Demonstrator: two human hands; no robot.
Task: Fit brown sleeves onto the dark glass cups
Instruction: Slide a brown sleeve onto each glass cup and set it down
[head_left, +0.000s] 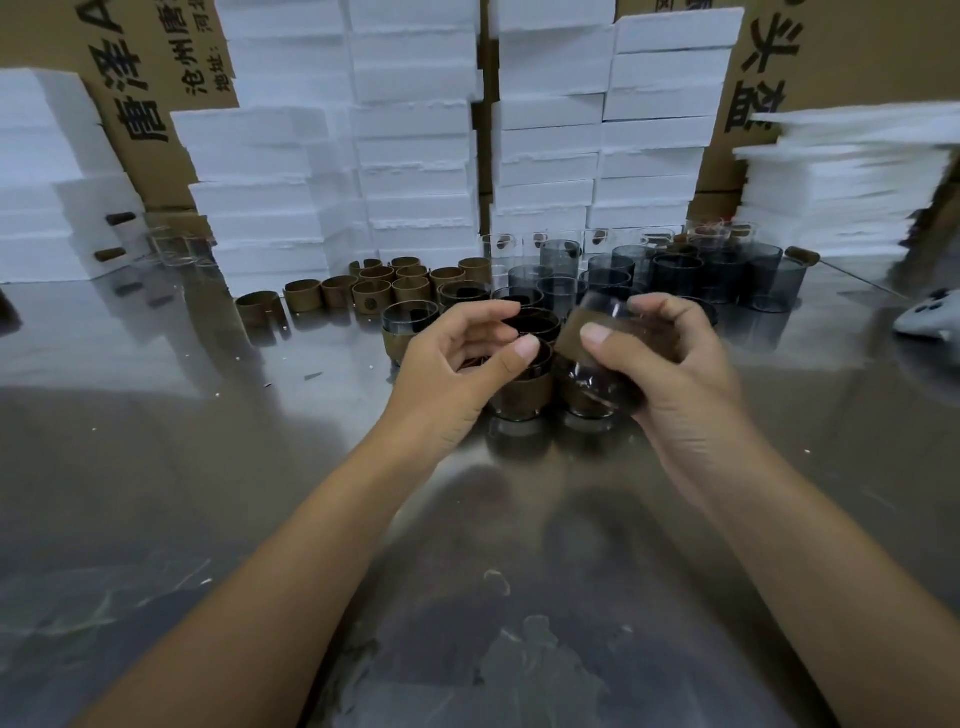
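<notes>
My right grip is closed round a dark cup, held tilted above the desk, thumb pressed on the brown sleeve that wraps its middle. My left grip holds nothing, its fingers loosely curved, just beside the held cup and above a sleeved cup that stands on the desk. Another sleeved cup stands left of that grip. Behind, empty sleeves lie grouped at centre-left, and bare cups stand packed together at centre-right. White foam boxes are stacked along the back edge, with printed cartons behind them.
</notes>
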